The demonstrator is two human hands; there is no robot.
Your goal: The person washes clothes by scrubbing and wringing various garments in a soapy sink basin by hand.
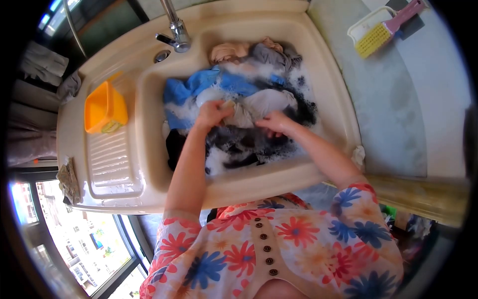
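A cream sink basin (pixel 338 99) holds soapy water and soaking laundry. My left hand (pixel 213 114) is closed on one side of a pale wet cloth (pixel 241 116), whose kind I cannot make out. On its other side, my right hand (pixel 275 123) pinches the same pale cloth, fingers curled. A blue garment (pixel 191 85) lies in the suds just beyond my left hand. Dark clothes (pixel 239 142) float below both hands, nearer to me. Grey cloth (pixel 276 56) and tan cloth (pixel 229 51) are bunched at the basin's far side.
A chrome faucet (pixel 179 37) stands behind the basin. On the ribbed drainboard (pixel 114 167) to the left sits a yellow plastic container (pixel 105 107). A yellow-bristled brush (pixel 373 41) with a pink handle is at the upper right. A rag (pixel 68 180) hangs over the left edge.
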